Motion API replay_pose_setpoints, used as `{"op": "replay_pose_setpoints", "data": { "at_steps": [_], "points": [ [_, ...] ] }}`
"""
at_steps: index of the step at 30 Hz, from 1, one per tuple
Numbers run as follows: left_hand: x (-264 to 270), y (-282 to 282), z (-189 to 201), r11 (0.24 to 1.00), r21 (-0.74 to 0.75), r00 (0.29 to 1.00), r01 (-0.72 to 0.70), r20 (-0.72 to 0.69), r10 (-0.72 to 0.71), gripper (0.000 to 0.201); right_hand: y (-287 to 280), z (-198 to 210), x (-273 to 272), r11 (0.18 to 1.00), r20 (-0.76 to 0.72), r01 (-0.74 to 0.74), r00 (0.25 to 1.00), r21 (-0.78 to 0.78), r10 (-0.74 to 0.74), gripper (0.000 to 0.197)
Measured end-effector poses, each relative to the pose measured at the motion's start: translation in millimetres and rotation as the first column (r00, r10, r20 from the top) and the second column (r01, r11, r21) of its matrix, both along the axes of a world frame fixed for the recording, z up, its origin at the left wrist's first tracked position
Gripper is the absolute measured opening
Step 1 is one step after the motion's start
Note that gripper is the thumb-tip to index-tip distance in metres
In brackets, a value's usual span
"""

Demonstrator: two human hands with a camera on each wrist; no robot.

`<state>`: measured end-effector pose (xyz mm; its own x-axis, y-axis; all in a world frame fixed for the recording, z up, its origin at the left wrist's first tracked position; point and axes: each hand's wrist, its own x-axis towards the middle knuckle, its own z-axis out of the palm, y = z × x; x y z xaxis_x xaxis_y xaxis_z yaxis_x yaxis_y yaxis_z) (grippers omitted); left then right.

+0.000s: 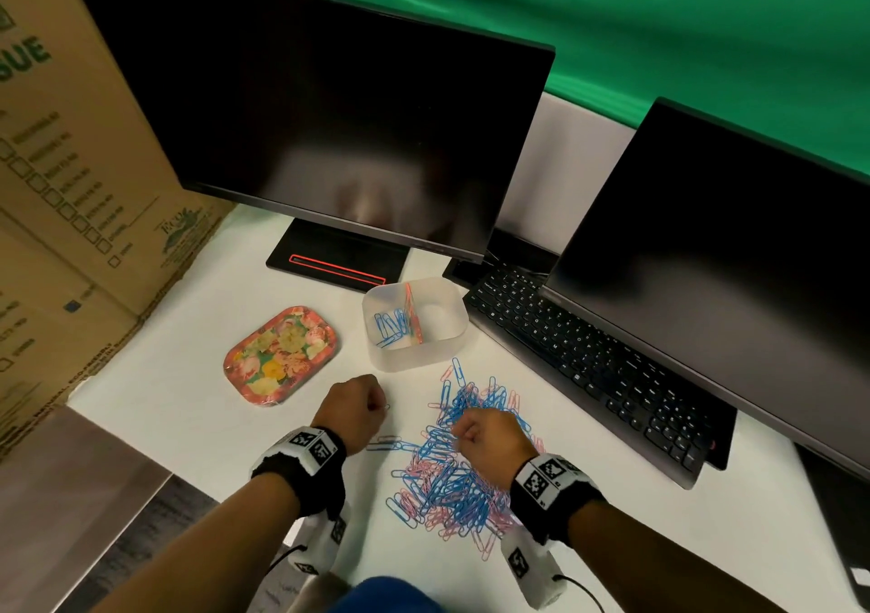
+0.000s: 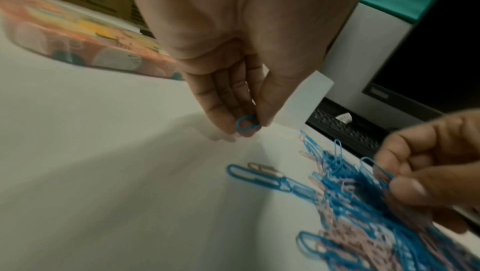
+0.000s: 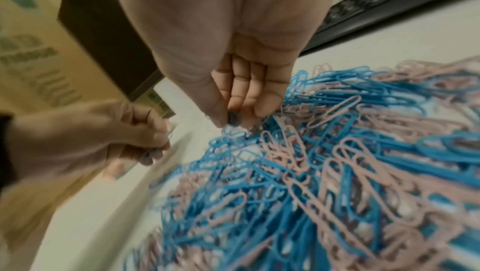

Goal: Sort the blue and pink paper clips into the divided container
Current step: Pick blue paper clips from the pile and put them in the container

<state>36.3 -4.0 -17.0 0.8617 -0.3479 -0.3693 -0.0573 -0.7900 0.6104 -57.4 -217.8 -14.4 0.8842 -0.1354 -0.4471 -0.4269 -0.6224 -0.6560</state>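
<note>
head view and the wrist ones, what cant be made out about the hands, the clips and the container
- Left hand, head view: its back hides the grip; only the left wrist view shows the blue clip pinched.
- Right hand, right wrist view: the clip at its fingertips is blurred and dark.
- Container, head view: the right compartment's contents are hard to tell through the frosted wall.
- Pile: tangled, count unreadable.

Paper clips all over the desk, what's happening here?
A person is sorting the mixed pile of blue and pink paper clips into the translucent divided plastic container, which already holds some blue clips. The left hand pinches a blue paper clip; the right hand is pinching another blue one from the pile.
</note>
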Motion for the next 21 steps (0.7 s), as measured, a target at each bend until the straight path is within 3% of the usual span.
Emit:
{"op": "replay_pose_setpoints", "data": {
  "at_steps": [3,7,10,13,15,18,21],
  "points": [
    [2,6,3,0.989,-0.137,0.996,-0.054,-0.081,0.043,0.028,-8,6,-2,0.963,-0.04,0.144,0.99,0.226,-0.139,0.02],
    [0,9,1,0.96,-0.243,0.969,-0.137,-0.235,0.079,0.028,-17,13,0,0.838,-0.159,0.247,0.968,0.487,-0.193,0.031],
    [-3,11,-1,0.968,-0.212,0.963,-0.131,-0.259,0.074,0.02,-20,16,2,0.752,-0.206,0.316,0.949,0.579,-0.241,0.031],
    [-9,13,-2,0.998,-0.058,0.991,0.037,-0.123,-0.044,0.016,-18,15,5,0.694,-0.249,0.393,0.92,0.604,-0.304,0.024],
    [-16,14,-5,0.985,0.047,0.986,0.164,-0.032,-0.163,0.015,-16,12,8,0.749,-0.232,0.382,0.924,0.541,-0.304,0.022],
    [-27,16,-13,0.959,0.136,0.964,0.248,0.062,-0.258,0.009,-8,5,10,0.949,-0.073,0.169,0.985,0.266,-0.155,0.019],
    [-32,18,-19,0.957,0.148,0.961,0.248,0.086,-0.262,0.009,4,3,12,0.998,0.024,-0.024,0.999,0.053,0.022,0.024]
  ]
}}
